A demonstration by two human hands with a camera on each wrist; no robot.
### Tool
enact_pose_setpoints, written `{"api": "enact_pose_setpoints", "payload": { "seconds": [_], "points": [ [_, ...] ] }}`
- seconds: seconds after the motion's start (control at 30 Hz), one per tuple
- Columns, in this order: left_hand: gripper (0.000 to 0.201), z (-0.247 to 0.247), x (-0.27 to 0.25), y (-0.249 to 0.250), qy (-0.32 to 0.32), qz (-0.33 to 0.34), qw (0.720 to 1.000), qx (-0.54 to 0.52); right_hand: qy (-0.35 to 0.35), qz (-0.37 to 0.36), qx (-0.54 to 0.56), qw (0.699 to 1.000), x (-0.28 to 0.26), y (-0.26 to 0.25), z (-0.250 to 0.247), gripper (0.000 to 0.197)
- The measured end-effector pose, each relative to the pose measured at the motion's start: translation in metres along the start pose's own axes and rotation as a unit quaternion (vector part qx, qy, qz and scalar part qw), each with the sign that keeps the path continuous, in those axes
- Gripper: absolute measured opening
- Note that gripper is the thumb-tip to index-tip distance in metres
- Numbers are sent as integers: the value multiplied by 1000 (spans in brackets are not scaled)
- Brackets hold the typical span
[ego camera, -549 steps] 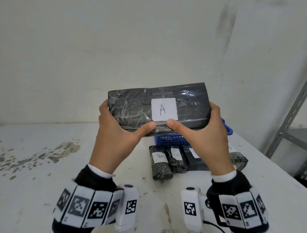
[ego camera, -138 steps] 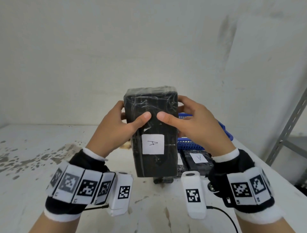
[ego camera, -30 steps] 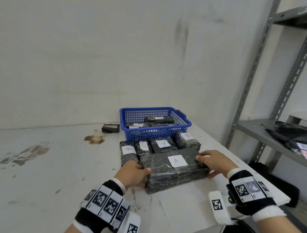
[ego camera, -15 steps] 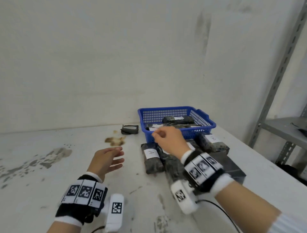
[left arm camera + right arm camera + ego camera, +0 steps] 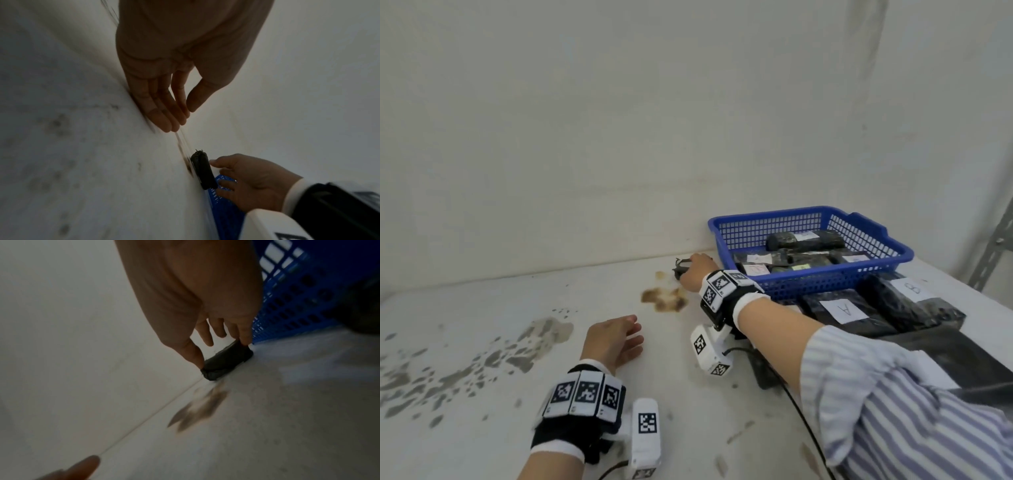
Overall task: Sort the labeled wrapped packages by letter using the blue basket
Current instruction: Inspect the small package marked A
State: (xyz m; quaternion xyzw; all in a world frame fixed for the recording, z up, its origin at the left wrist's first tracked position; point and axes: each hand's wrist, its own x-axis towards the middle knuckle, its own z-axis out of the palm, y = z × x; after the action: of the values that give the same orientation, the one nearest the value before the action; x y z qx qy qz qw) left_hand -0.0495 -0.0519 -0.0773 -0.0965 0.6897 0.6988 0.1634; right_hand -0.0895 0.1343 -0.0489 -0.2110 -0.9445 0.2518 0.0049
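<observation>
A small black wrapped package (image 5: 678, 270) lies on the table against the wall, just left of the blue basket (image 5: 866, 274). My right hand (image 5: 690, 270) reaches across to it. In the right wrist view the thumb and a finger pinch its two ends (image 5: 228, 361) while it lies on the table. No label shows on it. My left hand (image 5: 626, 334) rests on the table with relaxed fingers, holding nothing. The basket holds several labeled black packages. Packages marked A (image 5: 842, 310) and B (image 5: 911, 291) lie in front of it.
A brown stain (image 5: 664, 298) marks the table beside my right wrist. A larger black package (image 5: 945, 353) lies at the front right, partly under my striped sleeve. A grey metal shelf post (image 5: 993, 253) stands at the right edge. The wall runs close behind the basket.
My right hand has moved from above the packages in front of the basket to the small package left of it. The left hand has stayed on the table.
</observation>
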Motion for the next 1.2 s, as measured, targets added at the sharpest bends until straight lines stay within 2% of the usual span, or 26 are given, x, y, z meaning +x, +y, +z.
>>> {"api": "enact_pose_setpoints", "payload": {
  "seconds": [0.13,0.27,0.4,0.43,0.53,0.6,0.7,0.8,0.93,1.03,1.13,1.2],
  "points": [
    [11,-2,13,2,-10,-22,999,33,-6,24,-95,995,21,-3,5,62],
    [7,-4,20,1,-21,-43,997,52,-17,-11,-160,987,35,2,4,46],
    [7,-6,24,-1,-22,-46,997,57,-8,21,-131,991,29,-8,-6,35],
    [9,-6,24,-1,-22,-47,997,59,-7,17,-114,993,28,-8,-7,33],
    [17,-7,20,4,-39,-62,995,61,-37,-2,-157,987,28,-4,-7,28],
    [26,-6,15,12,-54,-64,993,86,-40,-13,-133,990,21,-7,-17,29],
    [37,-4,0,30,-60,-19,993,104,-66,-32,-18,997,-2,-19,-46,31],
    [44,-4,-28,49,-72,35,996,39,-98,-67,111,987,-40,-21,-78,41],
    [54,-2,-81,67,-132,99,986,-25,-73,-177,135,972,-108,-5,-107,52],
    [43,9,-115,71,-183,143,973,-17,-13,-237,137,962,-157,14,-119,52],
    [33,23,-135,69,-202,179,962,-45,19,-265,133,955,-188,37,-125,57],
    [30,32,-148,70,-209,202,954,-80,14,-253,210,944,-204,52,-129,63]
  ]
}}
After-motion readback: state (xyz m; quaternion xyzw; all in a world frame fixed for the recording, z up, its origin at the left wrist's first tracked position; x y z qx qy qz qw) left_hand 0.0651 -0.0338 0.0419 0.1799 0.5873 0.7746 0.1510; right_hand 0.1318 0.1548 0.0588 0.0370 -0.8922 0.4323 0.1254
